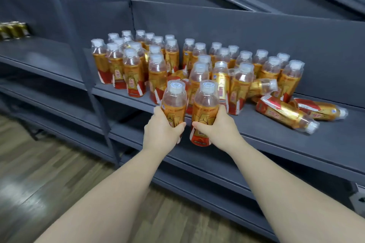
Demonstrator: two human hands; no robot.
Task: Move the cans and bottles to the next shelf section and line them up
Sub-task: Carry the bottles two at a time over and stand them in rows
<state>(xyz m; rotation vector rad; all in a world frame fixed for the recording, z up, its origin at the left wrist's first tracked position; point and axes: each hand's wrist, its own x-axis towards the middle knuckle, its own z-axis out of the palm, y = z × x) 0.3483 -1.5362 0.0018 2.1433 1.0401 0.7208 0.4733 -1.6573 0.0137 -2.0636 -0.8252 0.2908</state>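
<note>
Bottles (197, 61): clear plastic, white caps, glossy gold-and-red sleeves. They crowd upright on the dark matte shelf (296, 144), from its left edge to the middle. Fallen bottles (286, 112): two, flat near the right front edge. Left bottle (173, 100) and right bottle (205, 102): upright, side by side at the shelf's front edge. Left hand (161, 134): arm outstretched, fingers wrapped round the left bottle's label. Right hand (221, 128): likewise gripping the right bottle. Cans (13, 30): gold, blurred, far left.

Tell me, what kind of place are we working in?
Probably a shop or stockroom: tiered dark shelves, dozens of identical bottles massed on one, what look like cans on the next section.
</note>
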